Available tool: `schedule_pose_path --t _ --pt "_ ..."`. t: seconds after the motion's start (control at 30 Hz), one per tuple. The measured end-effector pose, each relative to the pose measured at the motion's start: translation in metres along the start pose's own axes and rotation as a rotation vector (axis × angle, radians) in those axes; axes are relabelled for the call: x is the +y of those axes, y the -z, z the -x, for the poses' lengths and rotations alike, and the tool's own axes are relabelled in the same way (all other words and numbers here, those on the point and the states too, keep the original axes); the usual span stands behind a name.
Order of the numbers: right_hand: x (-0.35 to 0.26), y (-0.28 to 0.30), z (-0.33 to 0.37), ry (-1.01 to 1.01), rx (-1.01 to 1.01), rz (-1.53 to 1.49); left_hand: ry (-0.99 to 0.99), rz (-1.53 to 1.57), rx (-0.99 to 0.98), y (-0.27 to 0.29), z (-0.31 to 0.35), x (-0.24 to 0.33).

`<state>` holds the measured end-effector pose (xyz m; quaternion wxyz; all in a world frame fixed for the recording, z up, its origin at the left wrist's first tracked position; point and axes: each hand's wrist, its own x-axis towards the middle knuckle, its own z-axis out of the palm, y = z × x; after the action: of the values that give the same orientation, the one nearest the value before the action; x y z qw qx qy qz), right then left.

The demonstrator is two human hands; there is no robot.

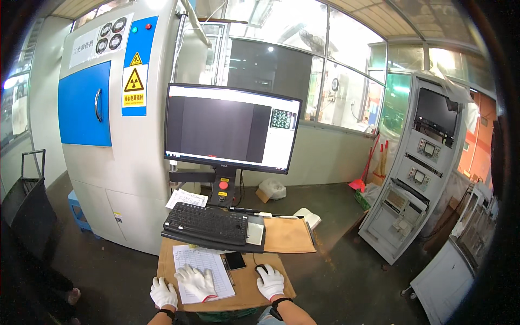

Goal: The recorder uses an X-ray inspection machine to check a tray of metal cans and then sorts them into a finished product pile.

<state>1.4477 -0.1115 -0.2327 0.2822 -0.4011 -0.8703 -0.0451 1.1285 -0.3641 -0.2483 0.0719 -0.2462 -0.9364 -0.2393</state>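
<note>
A tall grey inspection cabinet (116, 124) with a blue door and a yellow warning sign fills the left of the view. To the right stands a second grey console (417, 173) with its own dark screen and slanted control panels. Between them, a black monitor (230, 129) on an arm shows a dark grey picture with a small patterned thumbnail at its right.

Below the monitor a brown surface (246, 287) carries the working things. A black keyboard (208, 223) sits on a raised tray at its far edge, with a brown envelope (287, 235) just beside it on the right. A printed sheet (208, 268) with a table of lines lies flat on the near left part, and a dark phone (235, 261) lies just to the right of the sheet.

Three white-gloved hands show at the lower edge. The left hand (163, 293) rests at the near left corner of the surface, its grip loose and holding nothing. Another gloved hand (197, 281) lies spread on the sheet; whose it is cannot be told. The right hand (270, 281) covers a black mouse (261, 267), its grip curled over it, near the phone.
</note>
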Motion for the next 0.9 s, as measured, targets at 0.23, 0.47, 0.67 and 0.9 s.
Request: schedule_pose_path --t 0.23,0.47,0.67,0.9 --pt "0.002 -0.001 0.000 -0.007 0.014 -0.028 -0.014 -0.012 -0.007 -0.004 -0.001 -0.003" --pt "0.002 0.003 -0.004 -0.053 -0.012 -0.050 -0.027 -0.019 0.010 -0.013 -0.003 -0.004" --pt "0.000 0.007 -0.005 -0.029 -0.027 -0.073 -0.047 0.020 0.046 -0.005 0.001 -0.002" --pt "0.001 0.003 0.000 -0.054 -0.040 -0.077 -0.043 0.000 0.031 -0.009 -0.002 -0.004"
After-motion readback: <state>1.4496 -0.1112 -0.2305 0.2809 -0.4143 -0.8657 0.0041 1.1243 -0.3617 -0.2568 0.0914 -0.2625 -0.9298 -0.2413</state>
